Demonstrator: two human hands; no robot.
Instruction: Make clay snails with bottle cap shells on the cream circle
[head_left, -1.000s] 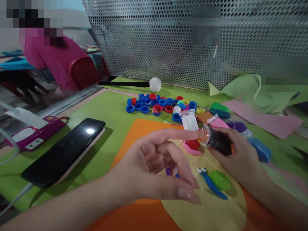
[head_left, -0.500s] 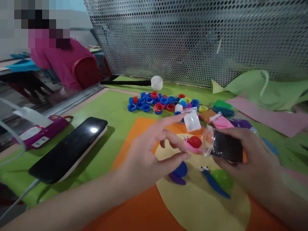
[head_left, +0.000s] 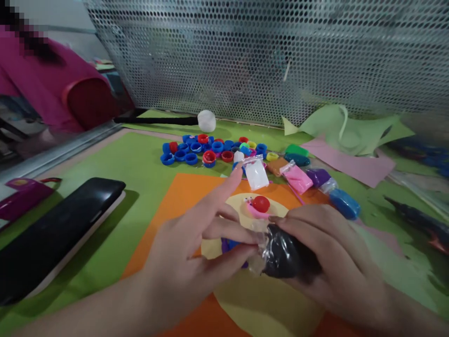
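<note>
A small clear packet of black modelling clay (head_left: 286, 255) is held between both hands. My right hand (head_left: 340, 252) wraps round its body from the right. The thumb and a bent finger of my left hand (head_left: 185, 252) pinch the packet's loose clear end, while the left index finger points forward. Below lies a pale yellow paper shape (head_left: 266, 299) on orange paper (head_left: 180, 196). A pink clay snail with a red shell (head_left: 260, 207) sits on it, beyond the packet. My left fingers partly cover a blue and purple clay piece (head_left: 226, 245).
Blue, red and yellow bottle caps (head_left: 209, 158) cluster behind the paper. Clay packets in white (head_left: 257, 175), pink (head_left: 297, 179) and blue (head_left: 344, 203) lie to the right. A black phone (head_left: 66, 224) is at left. A perforated metal panel (head_left: 245, 61) stands behind; a person in pink sits far left.
My left hand has closed on the clear end of the black clay packet, which my right hand has turned and brought nearer. The view has swung right.
</note>
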